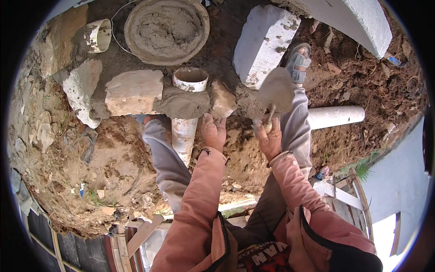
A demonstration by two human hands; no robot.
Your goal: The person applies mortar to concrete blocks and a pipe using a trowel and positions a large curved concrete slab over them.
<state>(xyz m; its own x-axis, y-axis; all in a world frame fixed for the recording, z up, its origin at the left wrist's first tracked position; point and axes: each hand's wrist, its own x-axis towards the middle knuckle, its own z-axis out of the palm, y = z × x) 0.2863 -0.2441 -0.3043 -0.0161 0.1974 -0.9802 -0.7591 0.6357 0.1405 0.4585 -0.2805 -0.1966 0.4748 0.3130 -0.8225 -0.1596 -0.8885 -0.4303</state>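
My left hand (214,129) curls its fingers against the lower edge of a small tan stone (223,99), beside the grey mortar (179,102) heaped round an upright white pipe (183,145). My right hand (268,136) grips the handle of a trowel (276,86), whose blade is tilted up beside a long white concrete block (256,45) and over more rough mortar. A flat pale stone (131,90) sits left of the pipe, with a jagged white stone (77,88) beyond it.
A round basin of mortar (164,53) and a short pipe piece (97,36) sit at the back. My feet straddle the earth trench, the right sandal (299,63) near the block. A white pipe (335,117) lies right. Another block (349,22) stands top right, boards (140,240) below.
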